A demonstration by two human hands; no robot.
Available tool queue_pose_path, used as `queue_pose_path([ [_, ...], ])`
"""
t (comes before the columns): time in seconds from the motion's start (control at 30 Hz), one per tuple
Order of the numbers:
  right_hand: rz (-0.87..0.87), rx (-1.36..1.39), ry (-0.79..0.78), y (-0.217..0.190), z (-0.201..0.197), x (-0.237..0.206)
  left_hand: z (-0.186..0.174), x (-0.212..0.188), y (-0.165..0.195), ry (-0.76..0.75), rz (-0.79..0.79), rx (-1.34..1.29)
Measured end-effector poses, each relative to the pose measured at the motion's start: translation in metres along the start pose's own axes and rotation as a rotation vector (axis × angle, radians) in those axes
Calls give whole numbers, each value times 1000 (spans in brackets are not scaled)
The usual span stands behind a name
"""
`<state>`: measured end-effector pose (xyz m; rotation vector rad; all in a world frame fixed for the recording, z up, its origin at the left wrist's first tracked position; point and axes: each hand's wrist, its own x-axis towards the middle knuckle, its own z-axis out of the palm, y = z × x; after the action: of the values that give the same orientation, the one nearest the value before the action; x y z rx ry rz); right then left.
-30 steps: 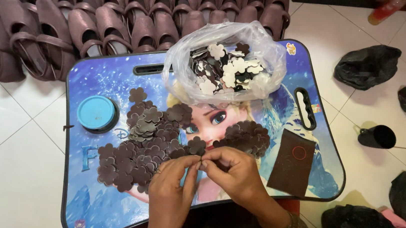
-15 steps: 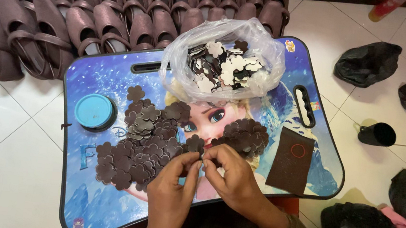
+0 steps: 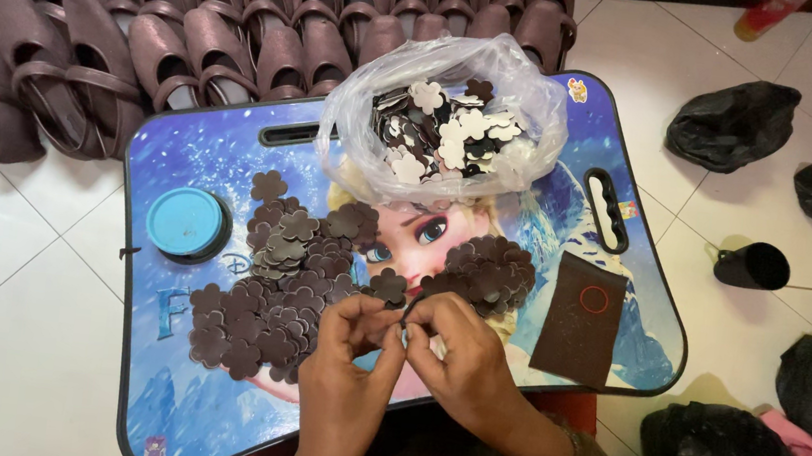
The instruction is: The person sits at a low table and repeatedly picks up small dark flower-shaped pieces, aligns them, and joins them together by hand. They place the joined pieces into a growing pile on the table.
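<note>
A small brown flower (image 3: pixel 404 310) is pinched between the fingertips of the left hand (image 3: pixel 350 353) and the right hand (image 3: pixel 458 359), just above the tray (image 3: pixel 203 151). It seems to be getting peeled or pulled apart. A careful, tiny pull is likely needed next. The flower is mostly hidden by fingers. More flowers are heaped in a pile (image 3: pixel 279 290) and a bag (image 3: pixel 442 126).

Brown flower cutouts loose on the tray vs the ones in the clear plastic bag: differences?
The loose brown flower-shaped cutouts lie spread in flat heaps on the blue picture tray; the bagged flower-shaped cutouts are jumbled inside the clear plastic bag. The loose ones all show brown; the bagged ones mix brown and pale faces. Both share the same flower outline.
</note>
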<state>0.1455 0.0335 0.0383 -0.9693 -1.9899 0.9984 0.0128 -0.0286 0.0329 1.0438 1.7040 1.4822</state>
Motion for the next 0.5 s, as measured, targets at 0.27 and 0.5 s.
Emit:
queue_pose_path([
  [0.27,280,300,-77,21,0,-2,-3,4,-2,-72,-144,-160],
  [0.5,368,628,-106,37,2,-7,-3,7,-11,-63,-220,-257],
])
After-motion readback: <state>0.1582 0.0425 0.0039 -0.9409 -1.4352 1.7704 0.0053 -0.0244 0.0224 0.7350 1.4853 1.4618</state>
